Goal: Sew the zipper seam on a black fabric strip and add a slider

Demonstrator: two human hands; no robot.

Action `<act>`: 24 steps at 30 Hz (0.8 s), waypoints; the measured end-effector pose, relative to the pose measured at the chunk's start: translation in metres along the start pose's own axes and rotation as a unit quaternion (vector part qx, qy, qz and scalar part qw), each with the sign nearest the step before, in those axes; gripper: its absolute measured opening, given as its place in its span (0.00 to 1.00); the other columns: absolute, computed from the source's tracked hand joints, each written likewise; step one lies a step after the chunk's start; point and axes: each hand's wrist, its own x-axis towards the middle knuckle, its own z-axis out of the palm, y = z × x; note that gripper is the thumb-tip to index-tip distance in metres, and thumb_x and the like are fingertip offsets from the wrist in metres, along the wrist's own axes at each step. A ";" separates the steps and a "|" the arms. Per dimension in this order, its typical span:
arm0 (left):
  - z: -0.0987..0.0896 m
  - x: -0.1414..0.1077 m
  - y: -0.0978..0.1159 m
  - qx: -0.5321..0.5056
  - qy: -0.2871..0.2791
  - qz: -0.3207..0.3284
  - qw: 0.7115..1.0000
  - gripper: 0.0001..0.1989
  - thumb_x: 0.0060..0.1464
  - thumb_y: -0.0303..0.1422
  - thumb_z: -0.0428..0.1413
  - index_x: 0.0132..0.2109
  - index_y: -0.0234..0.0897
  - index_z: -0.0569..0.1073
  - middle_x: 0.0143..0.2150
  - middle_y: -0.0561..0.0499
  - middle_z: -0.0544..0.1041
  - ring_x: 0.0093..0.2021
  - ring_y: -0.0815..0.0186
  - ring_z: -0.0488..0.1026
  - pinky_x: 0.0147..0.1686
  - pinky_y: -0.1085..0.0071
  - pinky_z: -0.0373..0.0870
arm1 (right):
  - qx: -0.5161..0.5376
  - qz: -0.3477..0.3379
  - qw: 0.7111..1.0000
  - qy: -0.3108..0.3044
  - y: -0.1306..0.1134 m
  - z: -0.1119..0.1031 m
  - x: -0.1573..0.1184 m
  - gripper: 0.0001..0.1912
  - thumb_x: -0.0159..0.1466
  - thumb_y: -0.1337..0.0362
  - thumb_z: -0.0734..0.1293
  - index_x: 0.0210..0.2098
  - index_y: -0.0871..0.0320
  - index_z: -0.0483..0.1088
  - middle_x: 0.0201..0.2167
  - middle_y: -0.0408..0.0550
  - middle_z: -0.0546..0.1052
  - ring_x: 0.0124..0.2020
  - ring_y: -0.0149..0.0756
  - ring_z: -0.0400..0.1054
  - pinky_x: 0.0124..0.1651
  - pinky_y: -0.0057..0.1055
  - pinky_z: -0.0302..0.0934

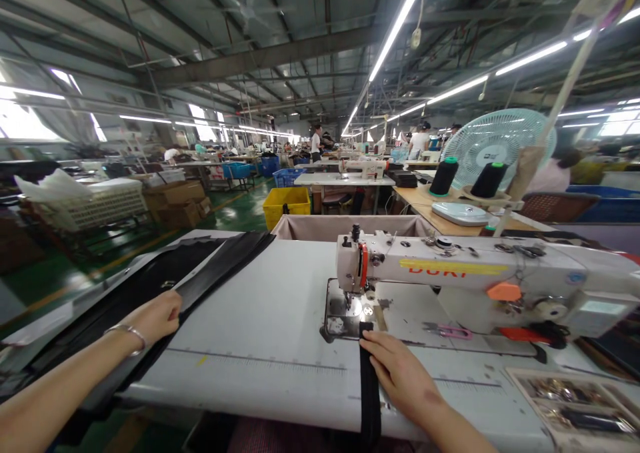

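At the left of the table my left hand [157, 314] is closed, its curled fingers gripping the edge of a long black strip [225, 266]. That strip lies with other dark material, a black piece [125, 299] bearing a small metal fitting, along the table's left side. My right hand [403, 373] rests palm down, fingers stretched out, with its fingertips on a narrow black strap [369, 386]. The strap runs from just before the needle area of the sewing machine [425, 259] toward me and over the front edge. Its underside is hidden.
Pink-handled thread snips [453, 331] lie on the machine bed. A tray of metal parts [575, 399] sits at the right front. Beyond the table stand a yellow bin [286, 203], thread cones [444, 177] and a fan [495, 146]. People work farther back.
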 end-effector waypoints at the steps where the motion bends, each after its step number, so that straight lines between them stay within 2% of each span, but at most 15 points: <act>1: 0.004 -0.009 0.009 -0.004 -0.034 0.036 0.999 0.06 0.43 0.28 0.51 0.21 0.34 0.64 0.35 0.53 0.72 0.36 0.68 0.69 0.41 0.77 0.63 | -0.007 0.001 1.000 0.001 0.001 0.002 0.000 0.20 0.67 0.67 0.58 0.57 0.52 0.67 0.59 0.50 0.67 0.58 0.42 0.61 0.60 0.46 0.58; 3: 0.019 -0.033 0.029 -0.024 -0.112 0.115 0.987 0.02 0.45 0.29 0.52 0.27 0.36 0.69 0.48 0.52 0.73 0.45 0.66 0.71 0.48 0.76 0.64 | -0.026 0.006 1.000 0.003 0.002 0.005 -0.001 0.20 0.67 0.67 0.58 0.57 0.52 0.67 0.61 0.51 0.63 0.60 0.44 0.59 0.60 0.47 0.58; 4: 0.029 -0.047 0.040 -0.031 -0.139 0.147 0.979 0.07 0.46 0.31 0.54 0.35 0.38 0.72 0.55 0.52 0.69 0.51 0.64 0.69 0.53 0.74 0.63 | -0.037 0.005 0.999 0.001 0.003 0.006 -0.001 0.21 0.66 0.67 0.58 0.57 0.52 0.67 0.62 0.51 0.62 0.61 0.45 0.58 0.60 0.48 0.58; 5: 0.040 -0.062 0.049 -0.029 -0.154 0.173 0.972 0.18 0.45 0.33 0.57 0.47 0.40 0.72 0.63 0.50 0.63 0.58 0.60 0.65 0.58 0.70 0.61 | -0.047 0.003 0.999 -0.005 0.003 0.007 -0.001 0.21 0.66 0.67 0.58 0.57 0.52 0.67 0.63 0.51 0.61 0.61 0.45 0.57 0.61 0.48 0.57; 6: 0.052 -0.075 0.057 -0.015 -0.156 0.195 0.968 0.32 0.43 0.34 0.59 0.58 0.41 0.65 0.68 0.48 0.54 0.64 0.56 0.58 0.62 0.65 0.57 | -0.054 -0.001 0.998 -0.013 0.003 0.008 -0.001 0.21 0.66 0.67 0.58 0.58 0.52 0.66 0.63 0.51 0.62 0.62 0.45 0.57 0.61 0.48 0.56; 7: 0.063 -0.088 0.063 0.013 -0.140 0.208 0.968 0.44 0.41 0.33 0.62 0.65 0.41 0.55 0.71 0.46 0.46 0.68 0.53 0.51 0.65 0.59 0.52 | -0.057 -0.005 0.998 -0.021 0.002 0.008 -0.001 0.22 0.66 0.67 0.58 0.59 0.52 0.64 0.62 0.51 0.62 0.62 0.45 0.57 0.62 0.48 0.56; 8: 0.074 -0.099 0.068 0.050 -0.113 0.220 0.968 0.51 0.40 0.30 0.62 0.68 0.41 0.46 0.72 0.45 0.41 0.69 0.50 0.45 0.66 0.55 0.48 | -0.056 -0.008 0.998 -0.029 0.002 0.007 0.000 0.23 0.67 0.67 0.58 0.61 0.53 0.62 0.62 0.51 0.63 0.62 0.44 0.56 0.62 0.48 0.55; 9: 0.083 -0.108 0.071 0.090 -0.080 0.234 0.965 0.52 0.42 0.27 0.61 0.70 0.41 0.42 0.72 0.45 0.40 0.70 0.50 0.41 0.66 0.52 0.44 | -0.052 -0.009 0.998 -0.036 0.002 0.007 0.002 0.25 0.67 0.66 0.58 0.63 0.54 0.59 0.62 0.51 0.63 0.62 0.43 0.56 0.63 0.48 0.54; 11: 0.095 -0.119 0.077 0.147 -0.031 0.277 0.949 0.44 0.51 0.21 0.53 0.70 0.44 0.42 0.71 0.49 0.45 0.70 0.53 0.40 0.67 0.52 0.42 | -0.040 -0.012 0.998 -0.048 0.004 0.005 0.006 0.26 0.67 0.64 0.58 0.64 0.56 0.56 0.61 0.51 0.64 0.62 0.43 0.56 0.63 0.47 0.53; 13: 0.099 -0.121 0.083 0.163 -0.021 0.343 0.925 0.37 0.58 0.19 0.46 0.69 0.47 0.44 0.70 0.53 0.51 0.70 0.60 0.45 0.66 0.57 0.45 | -0.031 -0.025 0.997 -0.064 0.008 0.002 0.013 0.25 0.67 0.62 0.59 0.63 0.54 0.59 0.60 0.49 0.65 0.61 0.42 0.57 0.63 0.46 0.53; 15: 0.097 -0.116 0.091 0.148 -0.035 0.406 0.901 0.33 0.61 0.21 0.44 0.69 0.49 0.46 0.69 0.55 0.53 0.68 0.63 0.51 0.65 0.62 0.50 | -0.024 -0.040 0.996 -0.077 0.015 -0.001 0.021 0.23 0.67 0.61 0.60 0.61 0.51 0.62 0.60 0.46 0.66 0.61 0.41 0.58 0.63 0.44 0.53; 17: 0.095 -0.106 0.100 0.135 -0.041 0.409 0.902 0.34 0.60 0.23 0.47 0.69 0.48 0.46 0.70 0.50 0.50 0.68 0.60 0.51 0.64 0.60 0.51 | -0.019 -0.050 0.995 -0.082 0.023 -0.003 0.030 0.22 0.68 0.60 0.59 0.61 0.50 0.63 0.60 0.45 0.66 0.60 0.40 0.59 0.63 0.44 0.53; 20: 0.093 -0.093 0.109 0.141 -0.036 0.359 0.922 0.37 0.56 0.22 0.50 0.69 0.43 0.46 0.71 0.45 0.45 0.69 0.52 0.45 0.65 0.51 0.45 | -0.008 -0.065 0.995 -0.074 0.027 0.000 0.049 0.22 0.68 0.59 0.58 0.61 0.51 0.63 0.59 0.48 0.67 0.60 0.44 0.60 0.62 0.48 0.54; 22: 0.091 -0.089 0.111 0.132 -0.054 0.373 0.917 0.36 0.57 0.24 0.49 0.69 0.42 0.46 0.71 0.47 0.47 0.69 0.54 0.46 0.65 0.51 0.43 | 0.005 -0.087 0.995 -0.051 0.020 0.011 0.068 0.21 0.68 0.58 0.59 0.60 0.52 0.64 0.59 0.51 0.67 0.59 0.47 0.61 0.61 0.51 0.54; 24: 0.085 -0.086 0.114 0.105 -0.094 0.409 0.902 0.34 0.60 0.34 0.49 0.69 0.43 0.46 0.70 0.51 0.49 0.66 0.57 0.51 0.64 0.55 0.47 | 0.025 -0.121 0.992 -0.010 0.003 0.029 0.095 0.20 0.68 0.56 0.61 0.58 0.51 0.66 0.58 0.53 0.67 0.57 0.48 0.62 0.60 0.52 0.55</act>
